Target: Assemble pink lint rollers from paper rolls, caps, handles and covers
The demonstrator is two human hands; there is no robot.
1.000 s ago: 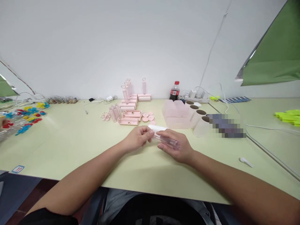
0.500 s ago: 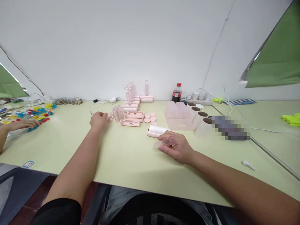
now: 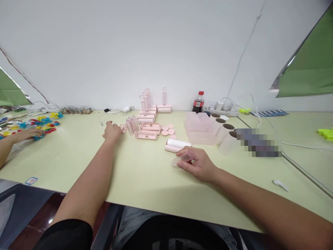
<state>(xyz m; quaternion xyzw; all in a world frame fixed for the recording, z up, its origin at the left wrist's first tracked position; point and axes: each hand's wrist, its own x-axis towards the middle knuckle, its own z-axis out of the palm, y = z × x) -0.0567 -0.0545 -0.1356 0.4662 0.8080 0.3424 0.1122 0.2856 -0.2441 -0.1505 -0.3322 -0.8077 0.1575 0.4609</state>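
My right hand (image 3: 199,165) is closed around a clear pinkish plastic tube (image 3: 183,158), held tilted just above the table. Right behind it lies a pink holder with a white roll (image 3: 179,144). My left hand (image 3: 112,132) is further left, fingers bent but apart, beside a small pile of pink pieces (image 3: 124,128). Its fingertips are partly hidden, and I see nothing held in them. Upright clear pink tubes (image 3: 132,125) stand next to that pile. Open pink roller frames (image 3: 146,135) lie to their right, followed by flat pink discs (image 3: 168,130).
Behind are finished-looking pink rollers (image 3: 147,113) with upright handles. A translucent pink box (image 3: 200,135), several large rolls (image 3: 228,144) and a cola bottle (image 3: 198,102) stand right. An earbud (image 3: 280,185) lies near. At left, another person's hand (image 3: 28,134) touches colourful pieces.
My left hand has turned slightly and its fingers have spread a little beside the small pink pieces. The right hand keeps its hold on the tube. The view has shifted slightly.
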